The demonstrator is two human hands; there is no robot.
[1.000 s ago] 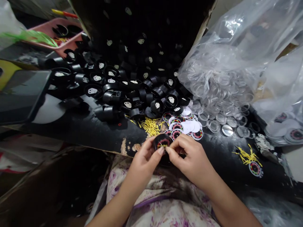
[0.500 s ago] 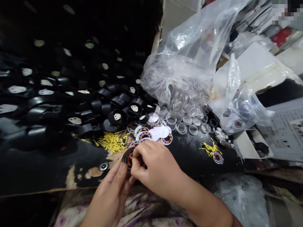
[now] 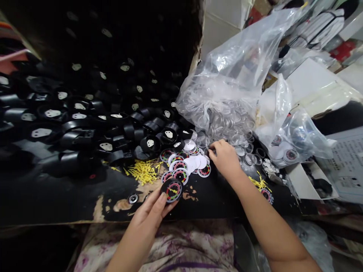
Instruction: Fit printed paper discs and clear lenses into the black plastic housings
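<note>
My left hand (image 3: 151, 213) pinches a round black case with a coloured dial and a yellow pointer (image 3: 172, 190), held just above the black board's near edge. My right hand (image 3: 226, 157) is stretched out to the loose clear round lenses (image 3: 224, 128) spilling from a plastic bag, its fingertips curled down among them; what they touch is hidden. Between the hands lie several printed dial discs (image 3: 185, 164) and a heap of small yellow pointers (image 3: 143, 172).
A big pile of black round cases (image 3: 93, 124) fills the left and back. The clear bag of lenses (image 3: 235, 75) stands at right, with a smaller bag of dials (image 3: 289, 145) beside it. More yellow pointers (image 3: 259, 183) lie near my right forearm. A worn black board (image 3: 56, 200) carries it all.
My right hand left the case and reached forward and right to the clear lenses. My left hand now holds the case alone. The view swung right.
</note>
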